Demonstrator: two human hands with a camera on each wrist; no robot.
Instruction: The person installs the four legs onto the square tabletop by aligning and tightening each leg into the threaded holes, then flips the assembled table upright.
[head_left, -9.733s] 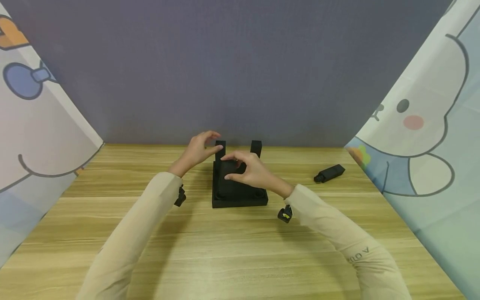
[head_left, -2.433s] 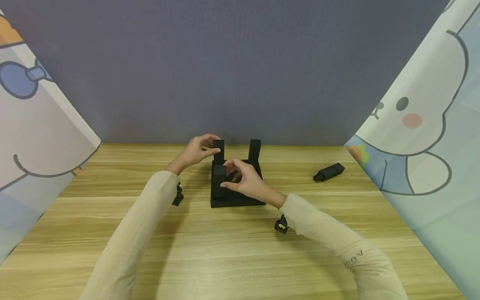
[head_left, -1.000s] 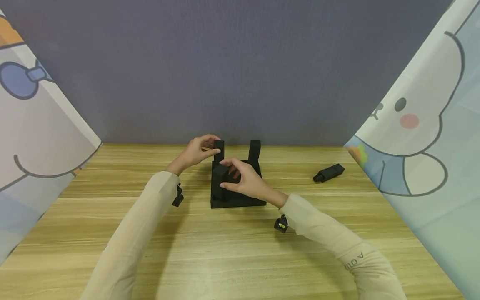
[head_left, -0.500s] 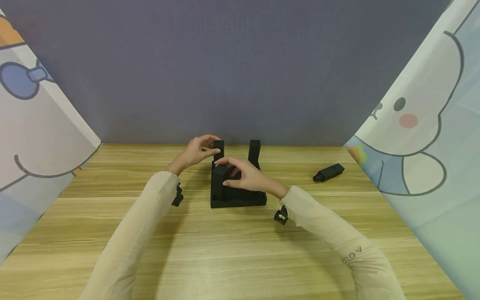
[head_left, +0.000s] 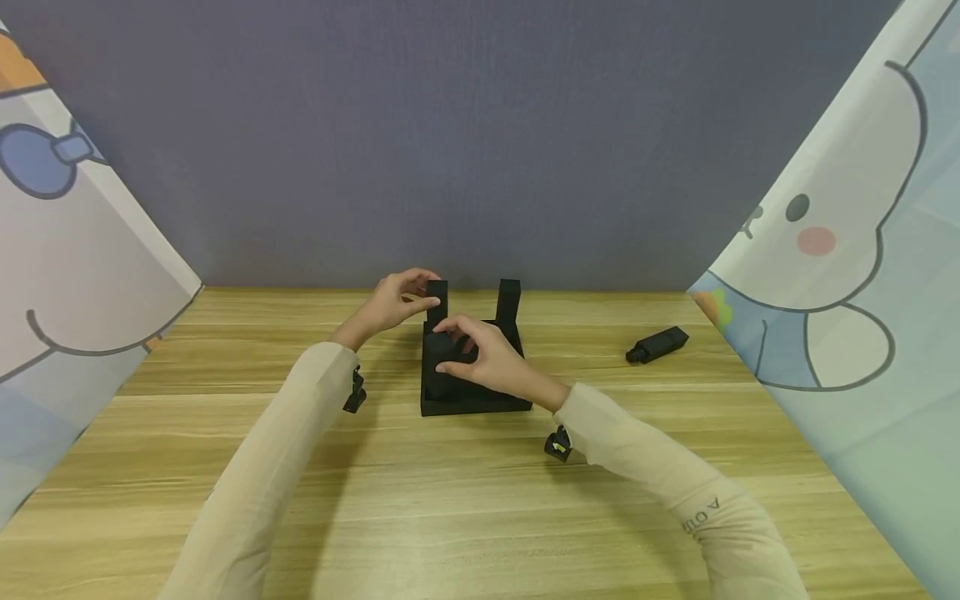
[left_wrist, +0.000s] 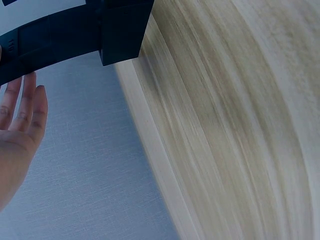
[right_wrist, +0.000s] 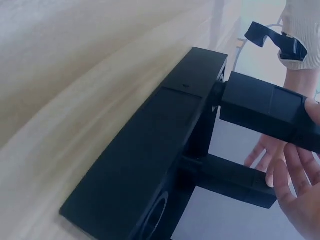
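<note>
A black square base [head_left: 480, 407] lies on the wooden table, with black square legs standing up from its corners. My left hand [head_left: 386, 302] holds the back-left leg [head_left: 437, 292] near its top, thumb in front and fingers behind. The front-left leg [head_left: 439, 371] stands upright, gripped near its upper end by my right hand [head_left: 491, 354]. In the right wrist view a round peg joins this leg [right_wrist: 270, 107] to the base [right_wrist: 135, 155], a small gap showing. A round hole [right_wrist: 157, 215] shows in another corner. The back-right leg [head_left: 508, 302] stands untouched.
Another black leg [head_left: 660, 344] lies loose on the table to the right, its threaded-looking end toward the base. A grey panel [head_left: 480, 150] rises behind the table [head_left: 450, 508], and cartoon-printed cloths [head_left: 847, 250] hang at both sides.
Since the oldest frame, my left hand has closed onto the back-left leg and the front-left leg has come upright. Lately the front-left leg turns about its length as my right fingers shift on it.
</note>
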